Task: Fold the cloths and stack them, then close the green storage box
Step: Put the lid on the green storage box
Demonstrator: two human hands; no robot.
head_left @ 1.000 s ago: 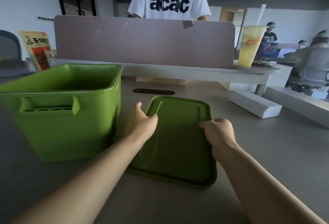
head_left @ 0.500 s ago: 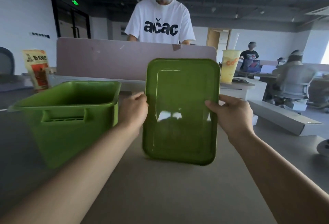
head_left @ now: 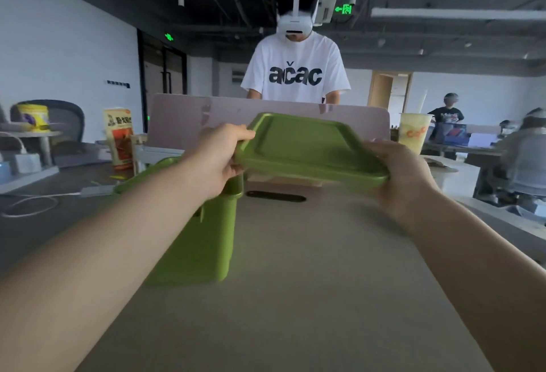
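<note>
Two hands, left hand [head_left: 220, 162] and right hand [head_left: 404, 173], gripping one lid [head_left: 307, 147]; one box [head_left: 204, 241].

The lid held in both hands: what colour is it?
Plain green lid, no pattern; head view shows it best.

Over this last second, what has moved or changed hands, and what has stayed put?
The green lid went from lying flat on the table to being lifted, stood upright, then tipped roughly level in the air, to the right of the box. The left hand and right hand kept their grip on its sides. The box stayed open in its place.
</note>
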